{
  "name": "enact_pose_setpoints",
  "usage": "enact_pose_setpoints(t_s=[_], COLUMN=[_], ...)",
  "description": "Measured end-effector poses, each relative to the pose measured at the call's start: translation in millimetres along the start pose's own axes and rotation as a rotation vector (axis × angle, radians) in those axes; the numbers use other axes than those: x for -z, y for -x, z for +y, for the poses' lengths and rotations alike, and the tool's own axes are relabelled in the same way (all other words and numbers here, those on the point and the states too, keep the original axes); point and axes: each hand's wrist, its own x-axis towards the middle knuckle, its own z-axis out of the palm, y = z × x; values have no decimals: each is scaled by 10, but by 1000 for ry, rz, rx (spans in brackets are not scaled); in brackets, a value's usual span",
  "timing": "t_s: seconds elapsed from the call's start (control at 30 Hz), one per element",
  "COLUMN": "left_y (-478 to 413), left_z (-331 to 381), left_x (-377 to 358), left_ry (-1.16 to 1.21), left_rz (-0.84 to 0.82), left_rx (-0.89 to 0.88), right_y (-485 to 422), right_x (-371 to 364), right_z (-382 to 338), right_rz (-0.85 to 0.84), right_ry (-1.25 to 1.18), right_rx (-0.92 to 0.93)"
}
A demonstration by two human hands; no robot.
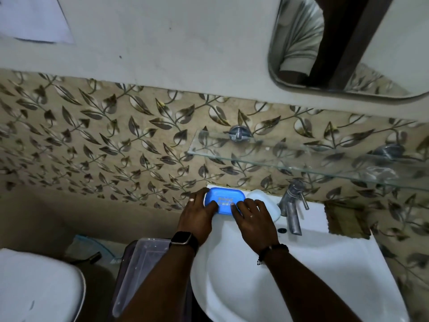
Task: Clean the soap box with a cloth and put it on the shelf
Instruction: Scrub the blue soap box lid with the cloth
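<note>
Where sink rim (pixel 313 217) ends — soap box (pixel 224 199) under both hands

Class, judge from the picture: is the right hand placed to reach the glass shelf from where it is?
Probably yes. The right hand rests on the blue soap box; the glass shelf hangs just above and right, nothing between.

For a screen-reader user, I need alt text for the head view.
Both hands, left hand and right hand, rest on a blue soap box at the back rim of a white sink, left of the tap. A glass shelf hangs above.
</note>
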Motion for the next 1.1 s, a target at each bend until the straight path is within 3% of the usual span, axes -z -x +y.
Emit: enact_pose_setpoints(t_s=[0.1,0.23,0.4,0.53,0.77,0.87,1.1], left_y=[43,90,103,51,115,200,259], left_z=[99,334,809,1248,1765,1884,1995], left_x=[141,289,334,342,179,131,52], left_ry=[263,365,649,837,1352,1379,1383], left_rz=[0,75,239,178,-182,-251,-207], left_rx=[187,30,90,255,459,453,481], right_y=[-8,49,307,608,1173,1373,1486], right_x=[236,604,962,1258,1558,1611,1722], right_z=[37,140,389,619,920,963,1181], right_rz=[47,90,108,69,56,59,67], right_ry=[-39,-6,54,93,130,133,228], right_rx=[12,12,-30,-73,-131,-147,-288])
